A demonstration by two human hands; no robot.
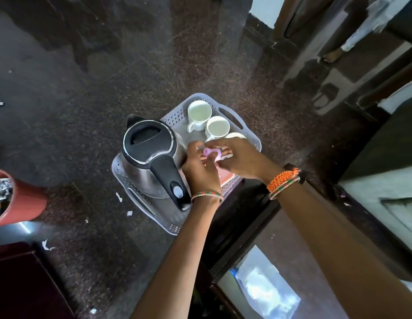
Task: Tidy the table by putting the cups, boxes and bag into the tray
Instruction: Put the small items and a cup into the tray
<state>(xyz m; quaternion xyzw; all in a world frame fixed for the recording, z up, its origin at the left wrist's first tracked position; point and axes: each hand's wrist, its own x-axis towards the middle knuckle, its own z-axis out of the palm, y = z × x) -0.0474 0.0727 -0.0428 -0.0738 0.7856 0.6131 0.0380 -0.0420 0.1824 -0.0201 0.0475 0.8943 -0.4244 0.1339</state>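
Small pink item [211,153] is pinched between both hands, left [201,171] and right [240,157], over tray [253,143]; best lowered at cups' [199,112] six o'clock (kettle [149,155] avoided).

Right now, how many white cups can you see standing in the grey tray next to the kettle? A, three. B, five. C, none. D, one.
A: three white cups stand in the tray, the far cup, the middle cup and a third cup partly hidden behind the right hand, all beside the kettle.
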